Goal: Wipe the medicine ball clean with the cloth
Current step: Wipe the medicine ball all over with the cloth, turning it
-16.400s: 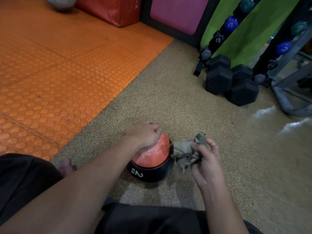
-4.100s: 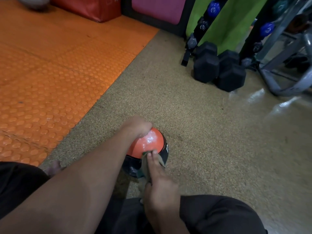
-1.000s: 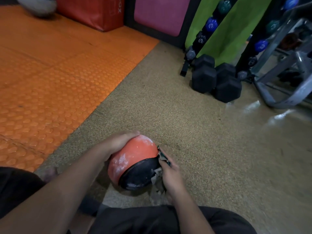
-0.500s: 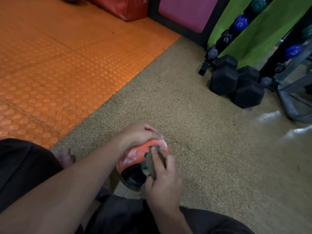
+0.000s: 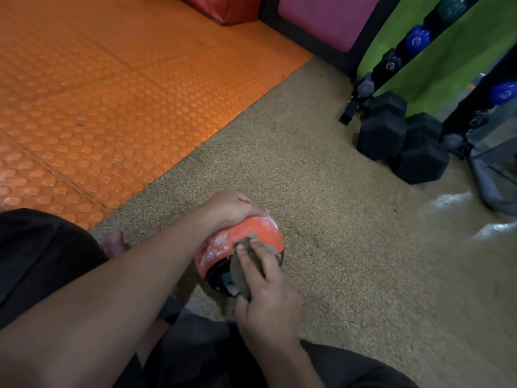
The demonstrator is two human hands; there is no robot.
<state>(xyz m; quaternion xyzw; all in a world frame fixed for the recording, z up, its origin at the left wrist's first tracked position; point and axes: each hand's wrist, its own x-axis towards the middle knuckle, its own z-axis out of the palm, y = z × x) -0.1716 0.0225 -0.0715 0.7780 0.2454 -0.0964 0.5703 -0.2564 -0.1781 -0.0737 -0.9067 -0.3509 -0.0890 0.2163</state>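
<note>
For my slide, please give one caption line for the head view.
Left hand steadies the orange-and-black medicine ball while right hand presses the grey-brown cloth on it.

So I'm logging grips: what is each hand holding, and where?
Left hand grips the medicine ball over its far top. Right hand presses the cloth flat against the ball's near side.

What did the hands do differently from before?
The right hand brought the cloth from beside the medicine ball onto it and now presses it against the near side. The ball got tipped, its black part turned toward the person. The left hand stays on top, keeping its grip.
</note>
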